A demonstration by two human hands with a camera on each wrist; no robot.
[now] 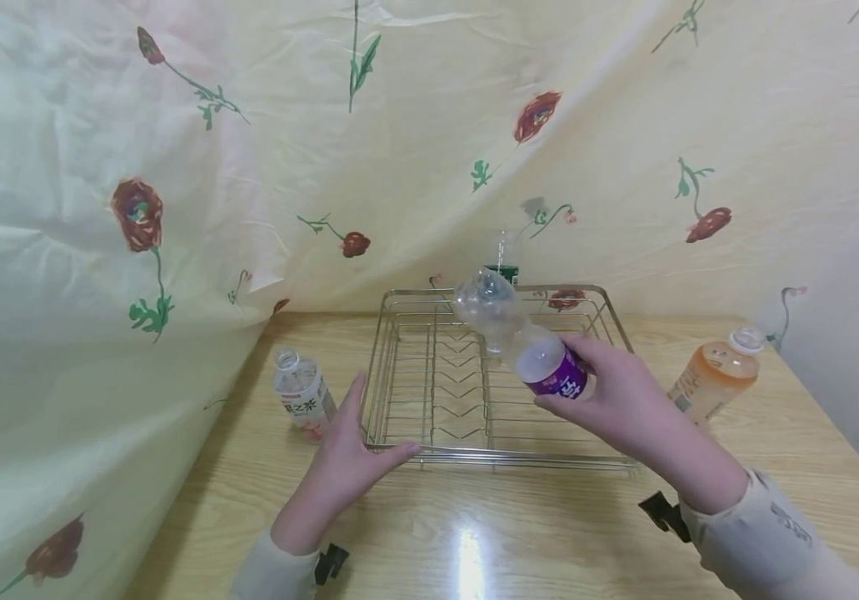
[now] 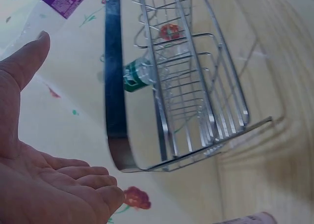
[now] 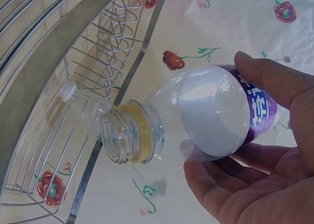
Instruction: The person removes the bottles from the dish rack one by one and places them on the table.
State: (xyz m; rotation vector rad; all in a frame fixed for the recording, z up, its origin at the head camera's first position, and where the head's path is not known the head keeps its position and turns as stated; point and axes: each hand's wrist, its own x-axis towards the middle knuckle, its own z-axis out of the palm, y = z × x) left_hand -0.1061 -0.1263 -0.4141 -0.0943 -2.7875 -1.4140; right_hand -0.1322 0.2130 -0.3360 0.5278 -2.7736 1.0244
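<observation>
"Gripping the purple-label bottle point(image 3: 198, 113), the right hand point(image 1: 612, 392) has its thumb and fingers closed round the label, hasn't it?"

"It has. The bottle is held tilted above the wire rack point(image 1: 500, 457), and the right wrist view shows its mouth, apparently uncapped, turned down towards the wires. Whether it touches any of them can't be told."

"And the left hand point(image 1: 342, 467)?"

"Holding nothing. It lies open beside the rack's near-left corner, thumb pointing along the near rim. The head view doesn't settle whether the thumb touches that rim, though the left wrist view seems to show a gap."

"How far along does the work look?"

"Partway, at a guess. At the rack's far edge, the green-label bottle point(image 1: 504, 273) seems to stand mouth-down inside it, though the held bottle covers its middle in the head view. The purple-label one is in hand, so its placing looks unfinished."

"What would that leave?"

"Two bottles standing on the table point(image 1: 399, 533), outside the rack: the pale-label bottle point(image 1: 303, 397) towards the table's left edge, and the orange bottle point(image 1: 721, 377) near the right edge. Neither hand grips them; if they count too, both appear undone."
</observation>
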